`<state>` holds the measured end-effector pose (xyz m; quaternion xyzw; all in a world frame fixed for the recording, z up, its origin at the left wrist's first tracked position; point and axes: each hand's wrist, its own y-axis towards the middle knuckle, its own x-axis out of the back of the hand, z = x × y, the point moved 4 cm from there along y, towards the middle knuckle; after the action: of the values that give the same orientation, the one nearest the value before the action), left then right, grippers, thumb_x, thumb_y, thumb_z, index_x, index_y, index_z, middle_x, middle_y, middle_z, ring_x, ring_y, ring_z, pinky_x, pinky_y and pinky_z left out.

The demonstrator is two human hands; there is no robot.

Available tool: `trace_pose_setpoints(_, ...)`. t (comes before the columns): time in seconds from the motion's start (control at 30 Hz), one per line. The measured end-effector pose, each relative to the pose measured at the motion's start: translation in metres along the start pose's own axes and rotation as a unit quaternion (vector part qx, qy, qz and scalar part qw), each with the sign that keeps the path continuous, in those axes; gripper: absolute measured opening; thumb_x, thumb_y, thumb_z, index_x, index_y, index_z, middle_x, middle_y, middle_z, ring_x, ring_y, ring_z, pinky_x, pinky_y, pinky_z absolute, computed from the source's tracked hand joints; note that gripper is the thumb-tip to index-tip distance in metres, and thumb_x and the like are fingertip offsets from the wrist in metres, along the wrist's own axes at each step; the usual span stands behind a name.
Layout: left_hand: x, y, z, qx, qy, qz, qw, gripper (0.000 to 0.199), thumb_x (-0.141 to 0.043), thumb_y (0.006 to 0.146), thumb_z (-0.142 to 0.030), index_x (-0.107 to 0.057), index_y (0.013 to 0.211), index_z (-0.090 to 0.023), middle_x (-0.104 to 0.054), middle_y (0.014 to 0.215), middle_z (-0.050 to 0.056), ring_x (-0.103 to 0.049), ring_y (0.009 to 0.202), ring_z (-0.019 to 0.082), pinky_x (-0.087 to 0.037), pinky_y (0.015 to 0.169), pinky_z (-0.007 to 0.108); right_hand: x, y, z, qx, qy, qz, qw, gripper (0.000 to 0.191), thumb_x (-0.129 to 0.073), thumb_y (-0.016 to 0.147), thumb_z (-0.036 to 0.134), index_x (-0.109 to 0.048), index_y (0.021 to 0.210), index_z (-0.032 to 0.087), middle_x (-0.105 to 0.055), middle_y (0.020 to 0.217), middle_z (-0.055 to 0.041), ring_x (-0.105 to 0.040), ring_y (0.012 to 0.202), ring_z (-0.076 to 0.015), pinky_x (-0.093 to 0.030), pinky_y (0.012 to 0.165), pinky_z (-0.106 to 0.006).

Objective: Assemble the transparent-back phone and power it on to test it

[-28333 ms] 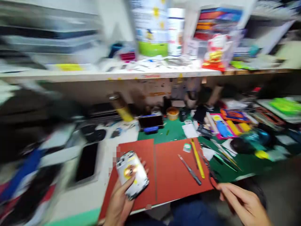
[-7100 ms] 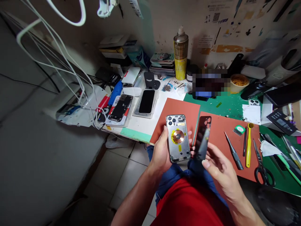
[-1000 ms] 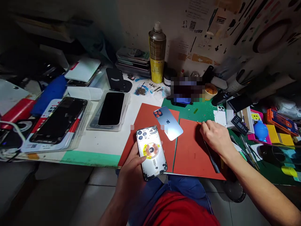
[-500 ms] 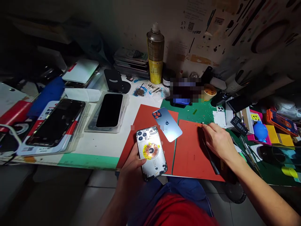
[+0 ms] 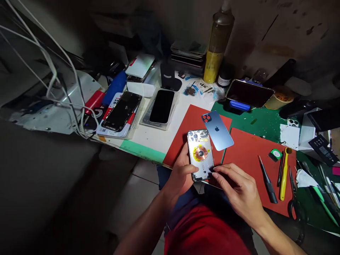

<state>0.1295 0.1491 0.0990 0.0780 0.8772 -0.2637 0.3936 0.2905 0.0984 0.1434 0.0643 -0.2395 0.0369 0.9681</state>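
Note:
A phone (image 5: pixel 207 166) with its back glass off lies in my left hand (image 5: pixel 183 173), tilted up over the mat's front edge. Its copper charging coil (image 5: pixel 201 153) is ringed with yellow. My left thumb presses on the lower back while the fingers wrap behind it, hidden. At the phone's lower right corner, my right hand (image 5: pixel 239 189) has thumb and forefinger pinched together. Whatever may be between those fingertips is too small to make out. Just behind the phone rests a blue back glass (image 5: pixel 219 132) with a camera cutout, on the left red mat (image 5: pixel 183 138).
On the right red mat (image 5: pixel 243 148) lie a screwdriver (image 5: pixel 267 180), a yellow brush (image 5: pixel 284 175), scissors (image 5: pixel 293 198) and a small green box (image 5: pixel 275 154). A propped phone (image 5: pixel 249 94) stands behind. Leftward are a black-screened phone (image 5: pixel 162 106) and an opened screen assembly (image 5: pixel 122 112).
My right hand has come from the right mat to the phone's lower corner. The view has swung left, and the tools that the right arm covered now show.

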Motion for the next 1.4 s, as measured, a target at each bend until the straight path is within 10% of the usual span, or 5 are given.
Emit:
trace_pose_setpoints(0.77,0.003,0.001,0.001,-0.021,0.032,-0.009,0.999,0.079,-0.072,0.064,0.001,-0.06,0.137,-0.029,-0.075,0.115,0.005,-0.072,0.099,0.021,-0.056,0.085,0.03,-0.023,0.017,-0.009,0.131,-0.131,0.007,0.983,0.028,-0.059,0.1,0.004,-0.076,0.117,0.019,-0.072,0.102,-0.0092,-0.072,0.089,-0.0173,-0.063,0.074,-0.028)
trace_pose_setpoints(1.4,0.008,0.003,0.007,-0.027,0.033,0.028,0.999,0.089,-0.071,0.065,0.0,-0.052,0.147,-0.03,-0.071,0.129,0.006,-0.068,0.116,0.025,-0.053,0.098,0.036,-0.023,0.027,-0.012,0.063,-0.035,0.018,0.997,0.021,-0.064,0.1,0.008,-0.074,0.113,0.019,-0.069,0.098,-0.0053,-0.068,0.082,-0.0144,-0.058,0.068,-0.025)
